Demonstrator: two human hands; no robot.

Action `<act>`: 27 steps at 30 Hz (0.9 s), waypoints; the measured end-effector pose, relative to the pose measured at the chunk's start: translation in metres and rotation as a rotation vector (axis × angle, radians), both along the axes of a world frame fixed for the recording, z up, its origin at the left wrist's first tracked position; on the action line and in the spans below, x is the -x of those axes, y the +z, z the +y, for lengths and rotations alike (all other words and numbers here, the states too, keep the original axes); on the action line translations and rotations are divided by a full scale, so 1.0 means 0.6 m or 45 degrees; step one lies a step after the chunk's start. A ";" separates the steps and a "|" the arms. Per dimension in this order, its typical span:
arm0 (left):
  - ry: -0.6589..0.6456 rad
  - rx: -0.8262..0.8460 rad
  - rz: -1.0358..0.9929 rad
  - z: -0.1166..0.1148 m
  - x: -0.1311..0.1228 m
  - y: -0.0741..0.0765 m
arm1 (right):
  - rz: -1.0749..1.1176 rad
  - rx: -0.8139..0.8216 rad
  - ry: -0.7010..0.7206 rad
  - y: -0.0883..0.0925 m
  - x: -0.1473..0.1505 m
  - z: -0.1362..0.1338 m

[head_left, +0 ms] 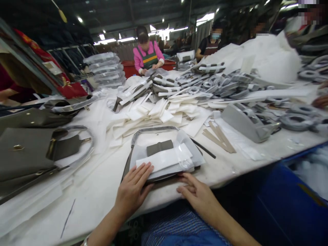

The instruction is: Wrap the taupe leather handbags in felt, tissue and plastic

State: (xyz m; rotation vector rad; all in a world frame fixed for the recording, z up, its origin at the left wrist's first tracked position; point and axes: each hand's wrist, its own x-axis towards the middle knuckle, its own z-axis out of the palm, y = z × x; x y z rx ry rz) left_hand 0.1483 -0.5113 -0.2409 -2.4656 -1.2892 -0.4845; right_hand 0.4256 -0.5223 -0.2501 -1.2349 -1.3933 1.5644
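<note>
A dark olive handbag (126, 164) lies on the table in front of me, its handle (155, 129) wrapped in grey plastic at the far side. On top of it are a translucent sheet (139, 155), a small olive leather strap piece (160, 148) and a white foam strip (161, 160), with clear plastic at the strip's right end. My left hand (133, 189) rests flat with fingers stretched over the bag's near left part, fingertips on the foam strip. At the near right edge, my right hand (192, 191) has its fingers loosely bent, thumb apart, the fingertips at the bag's edge.
White foam strips (164, 111) and wrapped handles (215, 85) are heaped beyond the bag. Olive bags (25, 147) lie at left. Brown strips (220, 138) and a grey wrapped piece (242, 123) lie right. A blue bin (276, 201) stands below right. Co-workers (148, 54) are across the table.
</note>
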 end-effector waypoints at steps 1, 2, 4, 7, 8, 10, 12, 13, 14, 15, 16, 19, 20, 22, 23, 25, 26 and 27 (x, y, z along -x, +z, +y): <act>-0.005 -0.021 -0.001 0.001 0.001 -0.002 | 0.064 0.047 0.008 0.004 0.004 0.001; -0.010 -0.047 -0.008 0.003 0.001 -0.003 | 0.116 0.066 0.017 0.009 0.007 0.002; -0.020 -0.108 -0.041 0.007 0.004 -0.007 | 0.197 0.063 0.005 0.018 0.016 -0.002; 0.013 -0.186 -0.107 0.009 0.010 -0.016 | 0.280 -0.054 -0.102 0.029 0.038 -0.011; 0.041 -0.208 -0.128 0.009 0.014 -0.020 | 0.299 -0.128 -0.134 0.032 0.046 -0.012; 0.115 -0.267 -0.173 0.008 0.020 -0.029 | 0.324 -0.276 -0.143 0.040 0.061 -0.011; 0.187 -0.315 -0.219 0.007 0.026 -0.038 | 0.319 -0.389 -0.089 0.049 0.065 -0.001; 0.208 -0.326 -0.236 0.007 0.027 -0.042 | 0.290 -0.438 -0.037 0.053 0.060 0.008; 0.216 -0.327 -0.243 0.008 0.028 -0.044 | 0.236 -0.494 0.023 0.057 0.049 0.020; 0.210 -0.320 -0.240 0.009 0.029 -0.046 | 0.151 -0.555 0.074 0.059 0.031 0.034; 0.193 -0.311 -0.231 0.010 0.029 -0.047 | 0.037 -0.622 0.096 0.060 0.005 0.050; 0.128 -0.297 -0.222 0.012 0.026 -0.048 | -0.432 -0.829 -0.115 0.055 -0.112 0.110; 0.127 -0.289 -0.236 0.011 0.024 -0.049 | -0.614 -0.905 -0.247 0.052 -0.158 0.132; 0.181 -0.279 -0.285 0.009 0.020 -0.049 | -1.041 -0.994 -0.454 0.044 -0.250 0.178; 0.233 -0.280 -0.312 0.007 0.018 -0.049 | -1.120 -0.980 -0.454 0.039 -0.290 0.199; 0.319 -0.290 -0.350 0.005 0.014 -0.049 | -1.231 -0.944 -0.447 0.027 -0.352 0.235; 0.334 -0.302 -0.360 0.006 0.013 -0.050 | -1.259 -0.917 -0.426 0.020 -0.373 0.248; 0.330 -0.314 -0.365 0.007 0.014 -0.050 | -1.291 -0.895 -0.412 0.013 -0.388 0.258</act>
